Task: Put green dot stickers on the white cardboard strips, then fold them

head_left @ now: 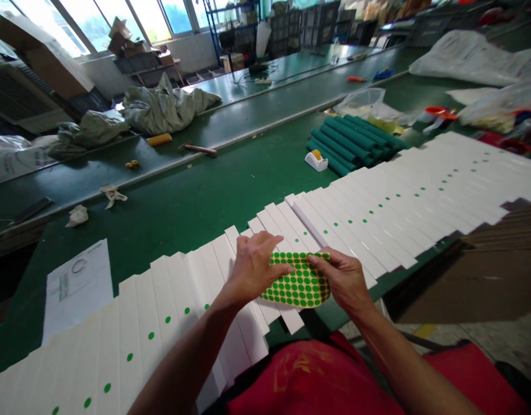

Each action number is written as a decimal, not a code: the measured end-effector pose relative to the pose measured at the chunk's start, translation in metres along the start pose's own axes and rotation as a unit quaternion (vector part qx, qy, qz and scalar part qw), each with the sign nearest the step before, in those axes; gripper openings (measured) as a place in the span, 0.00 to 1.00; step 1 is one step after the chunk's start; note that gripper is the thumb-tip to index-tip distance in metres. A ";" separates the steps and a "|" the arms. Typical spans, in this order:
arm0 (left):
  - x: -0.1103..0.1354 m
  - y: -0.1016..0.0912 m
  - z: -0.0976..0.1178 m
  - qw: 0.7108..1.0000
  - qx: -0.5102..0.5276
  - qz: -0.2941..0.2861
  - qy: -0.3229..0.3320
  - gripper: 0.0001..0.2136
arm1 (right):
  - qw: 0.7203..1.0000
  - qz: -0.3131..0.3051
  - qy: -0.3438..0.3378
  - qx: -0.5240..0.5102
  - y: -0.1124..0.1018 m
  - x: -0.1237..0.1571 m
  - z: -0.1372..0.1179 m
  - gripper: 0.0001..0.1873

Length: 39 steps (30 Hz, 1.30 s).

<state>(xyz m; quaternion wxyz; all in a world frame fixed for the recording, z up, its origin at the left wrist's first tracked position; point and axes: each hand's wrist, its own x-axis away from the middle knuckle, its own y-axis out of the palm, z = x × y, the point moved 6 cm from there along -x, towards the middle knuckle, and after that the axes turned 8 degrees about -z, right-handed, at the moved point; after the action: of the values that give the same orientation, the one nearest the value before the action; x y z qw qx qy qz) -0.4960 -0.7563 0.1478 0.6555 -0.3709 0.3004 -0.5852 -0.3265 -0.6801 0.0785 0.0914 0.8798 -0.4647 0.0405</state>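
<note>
A sheet of round green stickers [298, 288] on a yellowish backing is held above the white strips. My right hand [345, 276] pinches its upper right corner, thumb on top. My left hand [257, 262] is at the sheet's left side, thumb over the stickers and index finger stretched out apart from it; no sticker can be made out on the fingertips. Below and around both hands lie long flat white strips [183, 294], side by side and overlapping. Many carry one green dot, including those at left and right.
Green tubes [356, 141] are piled beyond the strips, beside a white tape dispenser [316, 161]. A printed paper [78, 285] lies at left on the green table [196, 202]. Cardboard [481, 271] stands below the table edge at right. Plastic bags [477, 57] lie at back right.
</note>
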 end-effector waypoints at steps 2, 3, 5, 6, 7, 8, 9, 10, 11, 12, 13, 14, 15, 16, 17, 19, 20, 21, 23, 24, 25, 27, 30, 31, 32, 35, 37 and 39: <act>-0.008 0.009 0.007 0.998 0.004 -0.055 0.015 0.23 | 1.000 -0.011 -0.005 0.020 0.003 0.000 -0.002 0.15; -0.011 0.013 0.008 0.997 0.017 -0.079 0.016 0.21 | 0.999 -0.015 -0.004 0.027 0.004 0.001 -0.002 0.16; -0.017 0.020 0.006 0.991 0.056 -0.119 0.001 0.13 | 0.999 -0.016 0.002 0.032 0.004 0.001 -0.001 0.16; -0.018 0.023 0.004 0.988 0.077 -0.133 -0.013 0.10 | 0.999 -0.015 0.009 0.030 0.004 0.001 -0.001 0.17; -0.019 0.024 0.002 0.985 0.093 -0.141 -0.030 0.07 | 0.999 -0.015 0.017 0.024 0.004 0.001 0.000 0.17; -0.020 0.025 0.000 0.983 0.102 -0.143 -0.048 0.06 | 0.999 -0.016 0.027 0.014 0.004 0.002 0.002 0.17; -0.020 0.025 -0.002 0.983 0.105 -0.139 -0.065 0.05 | 0.999 -0.019 0.039 -0.002 0.005 0.002 0.003 0.17; -0.019 0.024 -0.003 0.983 0.104 -0.131 -0.079 0.05 | 0.998 -0.024 0.050 -0.019 0.006 0.002 0.004 0.17; -0.019 0.023 -0.004 0.983 0.102 -0.123 -0.090 0.04 | 0.997 -0.029 0.059 -0.037 0.007 0.002 0.006 0.17; -0.018 0.022 -0.005 0.983 0.100 -0.115 -0.098 0.04 | 0.996 -0.036 0.065 -0.052 0.008 0.002 0.007 0.16; -0.018 0.022 -0.005 0.984 0.096 -0.111 -0.104 0.04 | 0.995 -0.041 0.067 -0.061 0.008 0.001 0.008 0.16; -0.018 0.021 -0.005 0.984 0.092 -0.108 -0.107 0.04 | 0.995 -0.045 0.063 -0.061 0.008 0.001 0.008 0.15; -0.018 0.021 -0.005 0.985 0.088 -0.108 -0.106 0.04 | 0.996 -0.047 0.054 -0.052 0.008 0.000 0.008 0.14; -0.018 0.021 -0.005 0.985 0.086 -0.108 -0.104 0.04 | 0.997 -0.050 0.042 -0.038 0.007 -0.001 0.007 0.14; -0.017 0.020 -0.005 0.985 0.088 -0.110 -0.099 0.04 | 0.998 -0.051 0.030 -0.021 0.006 -0.001 0.007 0.13; -0.017 0.020 -0.006 0.984 0.107 -0.113 -0.092 0.04 | 0.999 -0.052 0.011 0.008 0.004 -0.002 0.006 0.11; -0.016 0.019 -0.006 0.982 0.119 -0.113 -0.092 0.05 | 0.998 -0.053 0.006 0.016 0.003 -0.003 0.006 0.10; -0.016 0.019 -0.007 0.981 0.128 -0.112 -0.094 0.05 | 0.998 -0.054 0.003 0.019 0.003 -0.003 0.006 0.11; -0.015 0.018 -0.008 0.980 0.134 -0.106 -0.102 0.04 | 0.998 -0.054 0.006 0.015 0.003 -0.003 0.006 0.11; -0.015 0.017 -0.008 0.981 0.131 -0.103 -0.104 0.04 | 0.999 -0.052 0.013 0.010 0.004 -0.003 0.007 0.12; -0.014 0.017 -0.007 0.982 0.124 -0.100 -0.101 0.04 | 0.999 -0.048 0.021 0.003 0.004 -0.003 0.008 0.13; -0.015 0.016 -0.005 0.987 0.103 -0.096 -0.082 0.05 | 0.998 -0.043 0.038 -0.011 0.006 -0.002 0.010 0.14; -0.015 0.018 -0.001 0.990 0.078 -0.102 -0.049 0.05 | 0.998 -0.040 0.047 -0.018 0.007 -0.001 0.012 0.15; -0.015 0.019 -0.001 0.990 0.078 -0.106 -0.046 0.05 | 0.998 -0.040 0.047 -0.016 0.007 -0.001 0.012 0.15; -0.015 0.020 -0.002 0.990 0.081 -0.110 -0.046 0.05 | 0.998 -0.040 0.048 -0.015 0.007 -0.001 0.012 0.15; -0.014 0.023 -0.003 0.986 0.103 -0.123 -0.045 0.06 | 0.998 -0.043 0.049 -0.018 0.007 0.000 0.013 0.16; -0.014 0.024 -0.004 0.984 0.117 -0.129 -0.039 0.07 | 0.997 -0.046 0.053 -0.024 0.008 0.000 0.014 0.15; -0.014 0.024 -0.005 0.983 0.125 -0.132 -0.034 0.07 | 0.997 -0.046 0.060 -0.031 0.007 0.001 0.014 0.14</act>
<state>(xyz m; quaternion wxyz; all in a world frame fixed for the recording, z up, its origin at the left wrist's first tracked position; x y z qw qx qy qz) -0.4887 -0.7425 0.1245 0.6236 -0.3418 0.1511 -0.6867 -0.3324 -0.6876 0.0655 0.1484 0.8928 -0.4187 0.0746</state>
